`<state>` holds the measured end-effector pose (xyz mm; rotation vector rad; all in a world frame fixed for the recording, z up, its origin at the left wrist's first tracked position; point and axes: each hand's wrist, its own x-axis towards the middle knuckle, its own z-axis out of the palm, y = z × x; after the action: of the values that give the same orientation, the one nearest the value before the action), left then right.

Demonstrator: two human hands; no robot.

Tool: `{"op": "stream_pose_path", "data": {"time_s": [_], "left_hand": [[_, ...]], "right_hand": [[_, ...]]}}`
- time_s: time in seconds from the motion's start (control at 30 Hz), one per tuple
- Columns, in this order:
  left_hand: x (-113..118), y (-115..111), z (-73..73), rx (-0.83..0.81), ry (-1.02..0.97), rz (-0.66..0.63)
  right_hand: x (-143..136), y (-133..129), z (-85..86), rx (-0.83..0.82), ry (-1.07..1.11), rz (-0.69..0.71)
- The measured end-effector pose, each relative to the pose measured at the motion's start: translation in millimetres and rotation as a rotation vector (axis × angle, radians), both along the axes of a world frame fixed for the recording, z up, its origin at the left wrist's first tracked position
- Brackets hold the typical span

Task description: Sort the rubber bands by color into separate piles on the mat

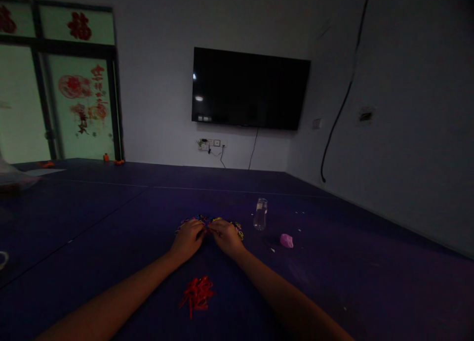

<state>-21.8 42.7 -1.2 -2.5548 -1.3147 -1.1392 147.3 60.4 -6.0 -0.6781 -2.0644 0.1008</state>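
Note:
A flat heap of small multicoloured loops or bands [202,218] lies on the dark purple surface in front of me. Over its left part rests my left hand [188,239], fingers curled and closed. My right hand [226,237] covers the right part, its thumb and fingers pinched together close to the left fingertips. What the fingertips hold is too small and dark to make out. Between my forearms, nearer to me, sits a separate loose pile of thin red strips [199,295].
Right of my hands stands a clear glass jar [260,215], with a pink crumpled lump [286,240] beyond its right side. White scraps [273,250] are scattered about. A pale plastic bag [15,175] lies at far left. A television [250,90] hangs on the back wall.

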Motion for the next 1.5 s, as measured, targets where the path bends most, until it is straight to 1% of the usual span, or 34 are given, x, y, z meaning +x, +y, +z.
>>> {"op": "stream_pose_path", "data": {"time_s": [0.17,0.3,0.53,0.73,0.87,1.07,1.23,1.37,1.43,1.5], "left_hand": [[0,0,0.2,0.017,-0.029,-0.021],[1,-2,1.3,0.027,-0.043,-0.012],[0,-1,2.9,0.007,-0.051,-0.030],[0,-1,1.3,-0.006,-0.077,-0.106],[-1,1,-1.2,0.004,-0.081,-0.125],[-1,2,-2.2,0.049,-0.118,-0.123],[-2,2,0.2,0.062,-0.186,-0.072],[-4,1,3.2,0.019,-0.225,-0.038],[-5,1,4.6,-0.002,-0.223,-0.045],[-5,0,5.3,-0.019,-0.215,-0.049]], "right_hand": [[-2,-2,1.0,0.004,-0.010,0.032],[-2,-2,1.1,0.008,-0.008,0.058],[-3,-2,0.0,0.003,-0.010,0.074],[0,0,-0.8,0.005,-0.029,0.032],[-1,2,-2.3,0.029,-0.038,0.016],[0,3,-3.3,0.061,-0.004,-0.027],[3,2,-2.1,0.057,-0.029,-0.037],[1,-6,6.2,0.003,-0.109,0.012],[-1,-16,12.5,-0.026,-0.136,0.058],[-3,-33,17.2,-0.041,-0.139,0.117]]}}
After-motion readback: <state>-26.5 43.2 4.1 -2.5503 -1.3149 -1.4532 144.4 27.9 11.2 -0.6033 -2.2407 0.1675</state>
